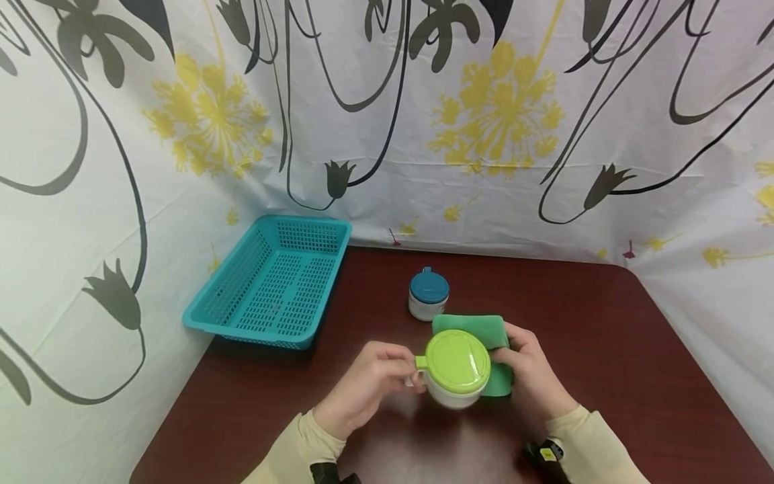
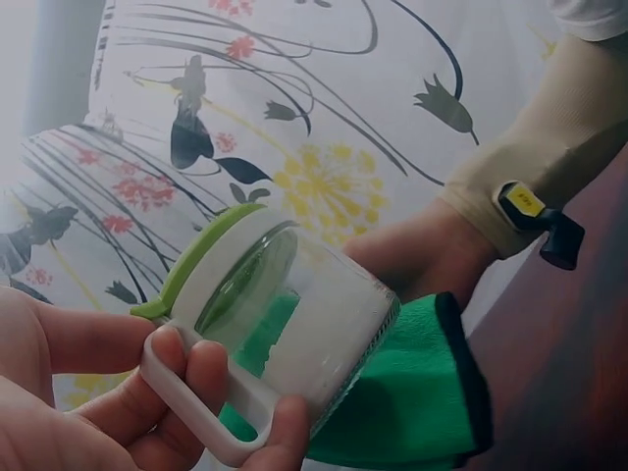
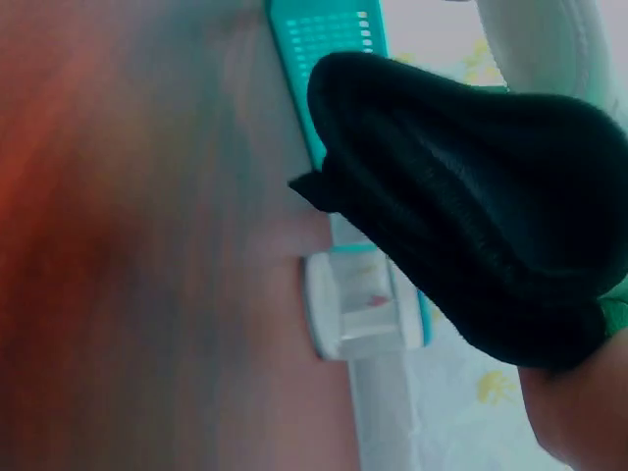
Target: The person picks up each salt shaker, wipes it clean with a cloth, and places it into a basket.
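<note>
My left hand (image 1: 381,383) pinches the handle of a glass jar with a lime-green lid (image 1: 457,361). The wrist view from that side shows the jar's clear body (image 2: 324,314) tilted, and the fingers round its white handle (image 2: 211,402). My right hand (image 1: 532,370) grips a folded green cloth (image 1: 478,328) on the jar's far side, with its thumb on top. This cloth has a dark edge (image 2: 466,373). Parts of it are hidden behind the jar. Just beyond the hands, a small jar with a blue lid (image 1: 429,287) stands upright on the table.
A turquoise plastic basket (image 1: 320,289) sits at the back left of the dark red table (image 1: 580,302). Patterned cloth (image 1: 375,134) hangs behind the table and along its sides. A large dark shape (image 3: 471,196) covers much of the right wrist view.
</note>
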